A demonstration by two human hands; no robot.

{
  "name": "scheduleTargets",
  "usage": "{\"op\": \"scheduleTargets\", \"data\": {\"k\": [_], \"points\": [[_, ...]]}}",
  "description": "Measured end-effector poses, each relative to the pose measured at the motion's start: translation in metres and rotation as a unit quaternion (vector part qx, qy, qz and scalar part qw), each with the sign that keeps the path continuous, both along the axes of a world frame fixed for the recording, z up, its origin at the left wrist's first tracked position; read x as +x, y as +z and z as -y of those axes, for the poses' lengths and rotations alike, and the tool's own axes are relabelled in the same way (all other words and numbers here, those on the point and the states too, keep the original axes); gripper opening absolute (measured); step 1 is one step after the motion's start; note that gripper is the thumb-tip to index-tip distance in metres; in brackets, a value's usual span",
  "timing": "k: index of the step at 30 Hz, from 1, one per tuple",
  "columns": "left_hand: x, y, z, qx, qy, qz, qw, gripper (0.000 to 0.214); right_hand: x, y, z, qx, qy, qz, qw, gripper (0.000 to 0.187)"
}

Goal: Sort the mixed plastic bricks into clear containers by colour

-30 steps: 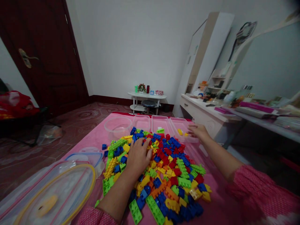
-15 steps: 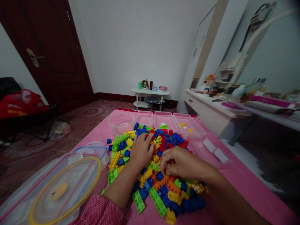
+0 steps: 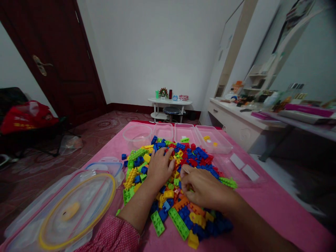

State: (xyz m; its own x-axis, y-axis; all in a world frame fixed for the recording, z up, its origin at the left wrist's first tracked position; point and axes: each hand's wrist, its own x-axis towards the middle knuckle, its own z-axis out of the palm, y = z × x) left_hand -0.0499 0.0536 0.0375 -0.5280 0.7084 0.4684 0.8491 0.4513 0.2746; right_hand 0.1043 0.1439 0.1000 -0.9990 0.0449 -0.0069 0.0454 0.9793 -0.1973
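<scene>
A heap of red, blue, yellow, green and orange toy bricks (image 3: pixel 194 162) lies on a pink cloth (image 3: pixel 265 206). My left hand (image 3: pixel 159 168) rests flat on the heap's left side, fingers stretched forward. My right hand (image 3: pixel 201 187) is curled over the heap's middle, fingertips pinched together among the bricks; what they grip is hidden. At the far edge stand a clear round bowl (image 3: pixel 137 134) and three clear rectangular trays. The right tray (image 3: pixel 212 140) holds a few yellow bricks, and the middle tray (image 3: pixel 184 134) holds a green one.
Clear lids with coloured rims (image 3: pixel 73 206) lie stacked at the left front. Two white cards (image 3: pixel 244 167) lie on a flat clear lid to the right. A white desk (image 3: pixel 236 119) with clutter stands to the right, a dark door (image 3: pixel 60 66) at left, a small white table (image 3: pixel 170 106) behind.
My right hand came back from the right tray to the middle of the heap and has closed its fingertips among the bricks. My left hand has stayed on the heap.
</scene>
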Motion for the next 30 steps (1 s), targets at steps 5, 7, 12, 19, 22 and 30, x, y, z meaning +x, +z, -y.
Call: {"op": "scheduleTargets", "data": {"k": [5,7,12,19,22,30], "points": [[0.0,0.001,0.0,-0.001,0.0,-0.001,1.0,0.04,0.01,0.013,-0.007,-0.029,0.003,0.057,0.998,0.02],[0.0,0.001,0.001,-0.003,0.0,0.002,1.0,0.04,0.013,0.012,-0.003,-0.011,0.012,0.083,0.996,0.027],[0.0,0.002,0.0,-0.007,-0.003,0.007,1.0,0.041,0.008,-0.003,0.016,0.066,0.016,0.086,0.994,0.038],[-0.001,0.001,0.001,-0.002,-0.005,0.004,1.0,0.041,0.004,-0.005,0.013,0.05,0.012,0.053,0.997,0.026],[-0.001,0.0,0.001,0.0,-0.003,0.003,1.0,0.041,0.009,0.006,0.002,-0.008,-0.019,0.026,0.999,0.025],[0.0,0.002,0.001,-0.005,-0.003,0.001,1.0,0.04,0.002,-0.012,0.012,0.021,-0.041,0.026,0.999,0.024]]}}
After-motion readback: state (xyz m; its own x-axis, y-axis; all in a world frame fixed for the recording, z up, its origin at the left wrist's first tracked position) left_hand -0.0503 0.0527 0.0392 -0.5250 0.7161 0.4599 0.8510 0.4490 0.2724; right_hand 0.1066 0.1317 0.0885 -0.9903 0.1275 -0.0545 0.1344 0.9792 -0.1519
